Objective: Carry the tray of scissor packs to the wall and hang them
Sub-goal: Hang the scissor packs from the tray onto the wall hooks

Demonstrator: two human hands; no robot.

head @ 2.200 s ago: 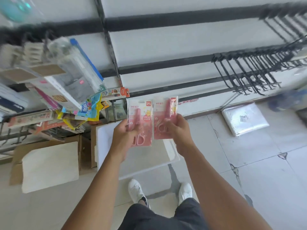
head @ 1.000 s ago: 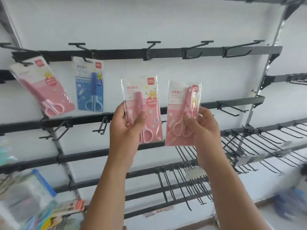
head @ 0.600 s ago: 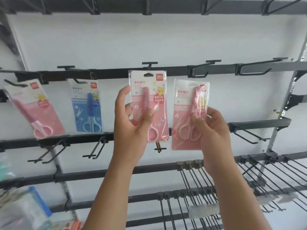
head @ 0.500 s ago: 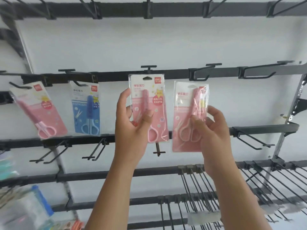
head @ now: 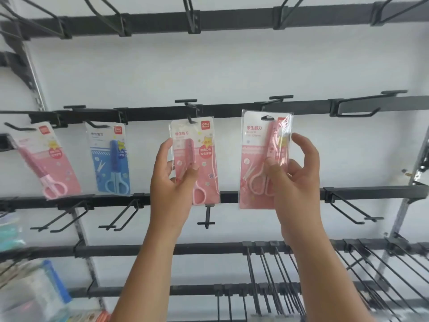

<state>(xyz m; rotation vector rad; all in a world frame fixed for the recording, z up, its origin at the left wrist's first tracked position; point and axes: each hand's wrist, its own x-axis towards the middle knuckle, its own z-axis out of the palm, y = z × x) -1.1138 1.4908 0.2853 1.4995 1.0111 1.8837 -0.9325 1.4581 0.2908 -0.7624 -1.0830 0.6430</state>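
Since half a second ago the left hand (head: 173, 180) has carried its pink pack (head: 197, 159) up until its top meets the middle hook (head: 189, 112); whether the slot is threaded I cannot tell. The right hand (head: 293, 182) grips the second pack (head: 257, 159) by its lower half, hang slot clear, just below the next hook (head: 279, 98). These carded packs look light, stiffish and slick with film, so low edge pinches suit. Beyond, a blue pack (head: 110, 159) and a tilted pink pack (head: 46, 161) hang left; hooks to the right stand bare.
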